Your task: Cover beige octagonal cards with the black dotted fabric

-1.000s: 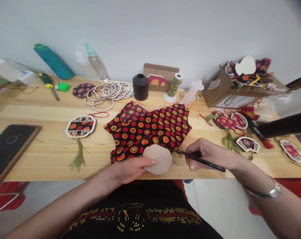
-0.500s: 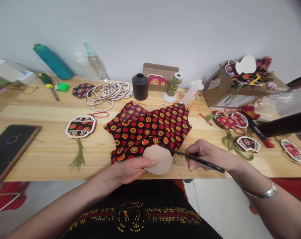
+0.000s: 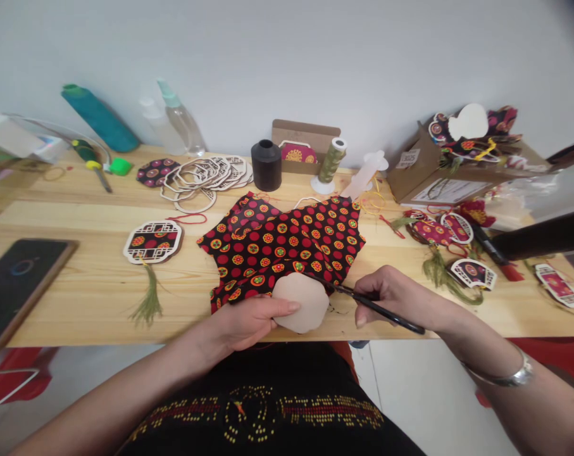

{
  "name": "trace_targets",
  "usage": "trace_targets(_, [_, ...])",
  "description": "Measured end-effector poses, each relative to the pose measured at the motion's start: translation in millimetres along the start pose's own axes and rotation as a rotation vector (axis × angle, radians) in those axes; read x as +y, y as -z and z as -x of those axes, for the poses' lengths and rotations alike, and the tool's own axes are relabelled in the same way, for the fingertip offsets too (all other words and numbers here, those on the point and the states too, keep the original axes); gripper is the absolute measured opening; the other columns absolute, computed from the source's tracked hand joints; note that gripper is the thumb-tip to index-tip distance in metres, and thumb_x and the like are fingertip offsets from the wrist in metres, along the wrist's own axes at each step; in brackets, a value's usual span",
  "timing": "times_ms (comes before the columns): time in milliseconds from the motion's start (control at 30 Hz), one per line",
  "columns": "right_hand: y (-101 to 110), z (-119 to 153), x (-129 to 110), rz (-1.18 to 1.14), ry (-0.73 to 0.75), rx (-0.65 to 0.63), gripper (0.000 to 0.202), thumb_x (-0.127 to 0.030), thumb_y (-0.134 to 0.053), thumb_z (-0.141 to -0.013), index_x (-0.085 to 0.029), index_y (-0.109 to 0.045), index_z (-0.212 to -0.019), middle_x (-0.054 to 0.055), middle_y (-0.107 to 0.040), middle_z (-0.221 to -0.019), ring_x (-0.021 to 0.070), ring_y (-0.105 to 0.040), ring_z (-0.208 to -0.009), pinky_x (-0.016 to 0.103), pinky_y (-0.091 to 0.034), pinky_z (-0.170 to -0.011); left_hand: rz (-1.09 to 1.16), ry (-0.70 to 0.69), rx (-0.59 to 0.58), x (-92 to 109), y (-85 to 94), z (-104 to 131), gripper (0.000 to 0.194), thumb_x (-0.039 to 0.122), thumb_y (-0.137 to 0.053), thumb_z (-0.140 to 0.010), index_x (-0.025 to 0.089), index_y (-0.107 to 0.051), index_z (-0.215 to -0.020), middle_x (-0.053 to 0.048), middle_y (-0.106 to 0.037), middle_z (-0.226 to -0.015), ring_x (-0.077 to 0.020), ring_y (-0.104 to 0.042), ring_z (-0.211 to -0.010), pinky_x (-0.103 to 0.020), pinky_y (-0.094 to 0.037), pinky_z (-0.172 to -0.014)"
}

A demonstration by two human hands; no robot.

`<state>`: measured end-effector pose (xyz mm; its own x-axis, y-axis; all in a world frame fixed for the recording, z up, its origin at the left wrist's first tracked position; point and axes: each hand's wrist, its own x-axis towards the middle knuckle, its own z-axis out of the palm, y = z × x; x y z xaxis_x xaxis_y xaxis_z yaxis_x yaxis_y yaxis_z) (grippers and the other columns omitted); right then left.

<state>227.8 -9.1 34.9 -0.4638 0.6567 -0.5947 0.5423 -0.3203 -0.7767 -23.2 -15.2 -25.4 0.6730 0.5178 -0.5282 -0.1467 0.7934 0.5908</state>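
Note:
My left hand [image 3: 253,322] pinches a pale, octagon-like card piece [image 3: 302,304] with its thumb on top, close to the table's front edge. Beneath and beyond the card lies a black fabric [image 3: 287,244] patterned with red dots and flowers; the fingers under the card are hidden. In my right hand [image 3: 386,297] is a pair of black-handled scissors [image 3: 374,307]. Their blades reach left onto the fabric just past the card's upper right edge. A framed ornament with a green tassel [image 3: 154,240] sits to the left.
Behind the fabric stand a black thread cone [image 3: 266,166] and a green thread spool [image 3: 333,159]. Cut-out frames [image 3: 204,180] are piled at back left. A phone [image 3: 23,285] lies at far left. A cardboard box [image 3: 410,164] and several tasselled ornaments [image 3: 471,273] occupy the right side.
The scissors and my right hand have shifted slightly, with the handles a little farther left. My left hand keeps the card in nearly the same place.

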Motion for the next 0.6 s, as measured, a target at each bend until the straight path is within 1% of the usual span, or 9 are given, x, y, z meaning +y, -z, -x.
trace_targets(133, [-0.9,1.0,-1.4,-0.007,-0.002,0.015,0.034,-0.043,-0.077,-0.066,-0.014,-0.06,-0.057,-0.006,-0.044,-0.05,0.0064,-0.031,-0.049,0.022,-0.022,-0.044,0.002,-0.006,0.037,0.8,-1.5,0.1,0.033,0.034,-0.078,-0.064,0.01,-0.073,-0.088,-0.015,-0.074,-0.101,-0.0325,-0.059,-0.114,-0.046,-0.035,-0.107])
trace_targets(367, [-1.1,-0.7,-0.7,-0.014,0.007,0.022,0.035,-0.044,-0.076,-0.065,-0.015,-0.059,-0.057,-0.006,-0.045,-0.051,0.0068,-0.032,-0.049,0.023,-0.023,-0.044,0.005,-0.008,0.035,1.2,-2.2,-0.5,0.033,0.034,-0.078,-0.064,0.01,-0.072,-0.086,-0.015,-0.074,-0.103,-0.0323,-0.057,-0.116,-0.045,-0.033,-0.108])
trace_targets(467, [-0.9,-2.0,1.6,0.003,0.007,0.015,0.039,-0.047,-0.075,-0.066,-0.015,-0.056,-0.056,-0.006,-0.042,-0.051,0.0069,-0.031,-0.049,0.023,-0.022,-0.044,-0.002,-0.011,0.042,0.9,-1.6,-1.2,0.034,0.035,-0.079,-0.062,0.011,-0.073,-0.085,-0.014,-0.075,-0.101,-0.0322,-0.057,-0.116,-0.044,-0.034,-0.108])
trace_targets(600, [1.2,-2.5,7.0,0.072,0.048,-0.006,0.041,-0.05,-0.072,-0.069,-0.015,-0.054,-0.058,-0.007,-0.036,-0.051,0.0071,-0.029,-0.049,0.022,-0.021,-0.044,-0.007,-0.015,0.04,-0.4,-0.7,-1.9,0.032,0.033,-0.077,-0.065,0.012,-0.072,-0.088,-0.013,-0.074,-0.104,-0.0314,-0.056,-0.118,-0.044,-0.033,-0.108])
